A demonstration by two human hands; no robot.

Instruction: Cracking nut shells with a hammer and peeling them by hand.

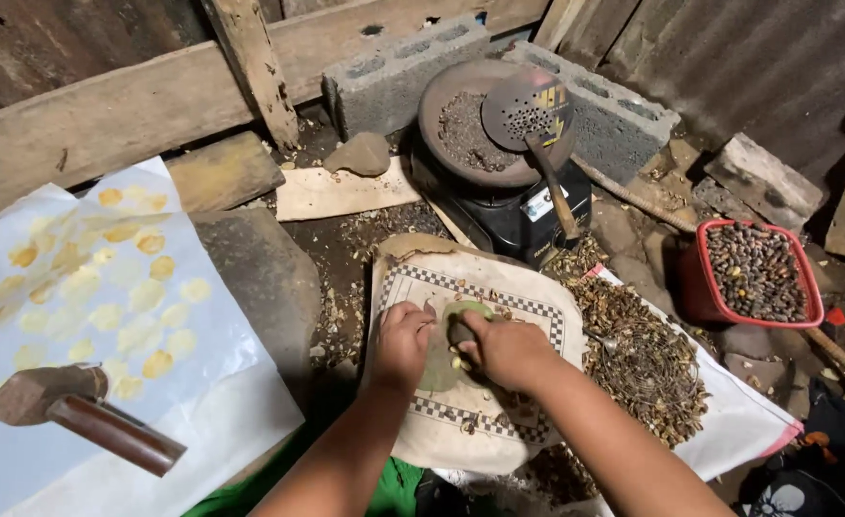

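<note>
Step in hand, as judged: shelling or cracking a nut on a stone set on a cloth. Both hands meet over a flat greenish stone [442, 362] lying on a cream cloth with a checkered border [499, 287], spread on the ground.

Left hand [401, 345]: fingers curled down onto the stone's left edge, knuckles up; it seems to steady the stone or pin something small. What lies under the fingers cannot be told.

Right hand [509, 352]: closed in a fist around a small dark object [460, 332], probably a pebble or a nut, pressed to the stone's centre. Pale fragments [461, 364] sit just beneath the fist.

Surroundings: heap of dark husks and shells [643, 359] on a white sheet to the right; red tub of dark nuts [756, 271] beyond it; pan of roasted material with a perforated ladle [528, 110] on a black stove behind. To the left, pale kernels [107, 287] spread over white paper, and a hammer [78, 412] lies on it, well apart from both hands.

Next move, as judged: it calls for a short, controlled press or tap, with the left fingertips kept out from under the fist.
</note>
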